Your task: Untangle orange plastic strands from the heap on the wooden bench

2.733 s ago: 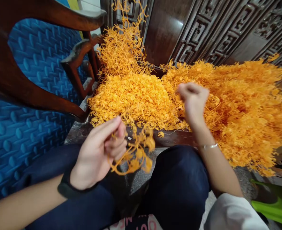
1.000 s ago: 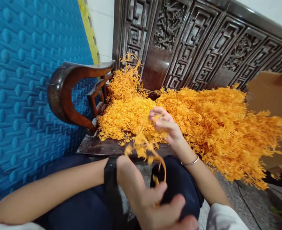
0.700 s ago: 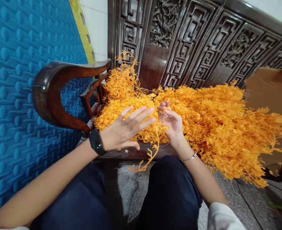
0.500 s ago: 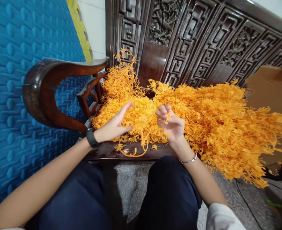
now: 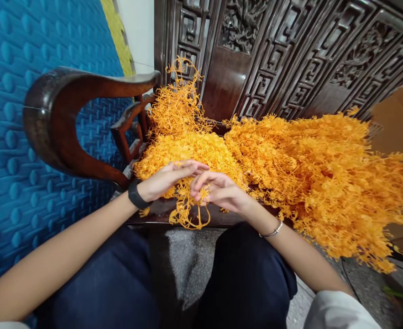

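Note:
My right hand (image 5: 222, 189) is closed, its thumb and fingertips pinching a curly orange plastic strand (image 5: 201, 217) with frilly, flower-like ends. The strand dangles in loops over the front edge of a dark wooden seat (image 5: 160, 211). My left hand (image 5: 174, 176), with a black band at the wrist, reaches in from the left with fingers stretched out; its fingertips come close to the right hand's fingers. Whether it touches the strand is hard to make out. Just behind both hands lies a heap of similar orange pieces (image 5: 201, 148).
A larger orange bundle (image 5: 324, 178) spreads to the right past the seat. The curved wooden armrest (image 5: 50, 123) rises at left, and the carved backrest (image 5: 228, 82) stands behind. Brown cardboard (image 5: 396, 119) is at far right; blue matting (image 5: 2, 183) covers the left side.
My right hand has moved left and down with orange strands, closing in on my left hand. The left hand's fingers now point right above the hanging loops.

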Demonstrator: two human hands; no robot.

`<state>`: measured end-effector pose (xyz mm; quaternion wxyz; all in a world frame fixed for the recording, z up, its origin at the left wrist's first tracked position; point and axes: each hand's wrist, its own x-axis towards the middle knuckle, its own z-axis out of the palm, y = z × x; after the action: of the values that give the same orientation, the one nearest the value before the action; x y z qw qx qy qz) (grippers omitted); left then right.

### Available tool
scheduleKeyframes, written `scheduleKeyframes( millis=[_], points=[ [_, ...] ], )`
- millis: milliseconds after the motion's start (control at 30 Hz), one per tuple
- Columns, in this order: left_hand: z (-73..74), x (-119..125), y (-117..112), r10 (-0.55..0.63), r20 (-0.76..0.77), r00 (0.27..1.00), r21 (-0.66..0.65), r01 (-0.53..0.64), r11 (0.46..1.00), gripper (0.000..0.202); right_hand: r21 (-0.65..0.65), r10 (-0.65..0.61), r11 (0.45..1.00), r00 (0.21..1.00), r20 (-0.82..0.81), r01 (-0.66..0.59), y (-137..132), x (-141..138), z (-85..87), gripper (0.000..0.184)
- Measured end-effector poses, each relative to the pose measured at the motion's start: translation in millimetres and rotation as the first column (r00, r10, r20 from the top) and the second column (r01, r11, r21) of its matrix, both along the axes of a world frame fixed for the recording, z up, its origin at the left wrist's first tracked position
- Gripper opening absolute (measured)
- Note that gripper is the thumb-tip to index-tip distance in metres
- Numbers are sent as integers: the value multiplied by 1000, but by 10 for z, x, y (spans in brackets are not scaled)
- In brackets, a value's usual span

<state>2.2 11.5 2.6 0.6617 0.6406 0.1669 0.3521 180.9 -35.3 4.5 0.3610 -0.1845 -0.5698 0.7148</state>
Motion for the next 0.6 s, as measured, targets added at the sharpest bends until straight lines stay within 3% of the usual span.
scheduleKeyframes(
  millis=[100, 233, 367, 600],
  points=[
    [-14, 49, -14, 32, -30, 999, 4, -31, 999, 40, 51, 6, 999, 999, 34, -8, -27, -22, 14, 19],
    [16, 55, -7, 151, 89, 985, -37, -148, 988, 47, 144, -112, 983, 993, -20, 114, -23, -29, 45, 18],
    [111, 19, -64, 255, 200, 946, -106, -238, 965, 52, 144, -182, 971, 980, -74, 191, 1, 12, 85, 18],
    [221, -59, -186, 293, 258, 921, -76, -283, 956, 56, 114, -235, 963, 969, -78, 243, 42, 23, 114, 12]
  ],
)
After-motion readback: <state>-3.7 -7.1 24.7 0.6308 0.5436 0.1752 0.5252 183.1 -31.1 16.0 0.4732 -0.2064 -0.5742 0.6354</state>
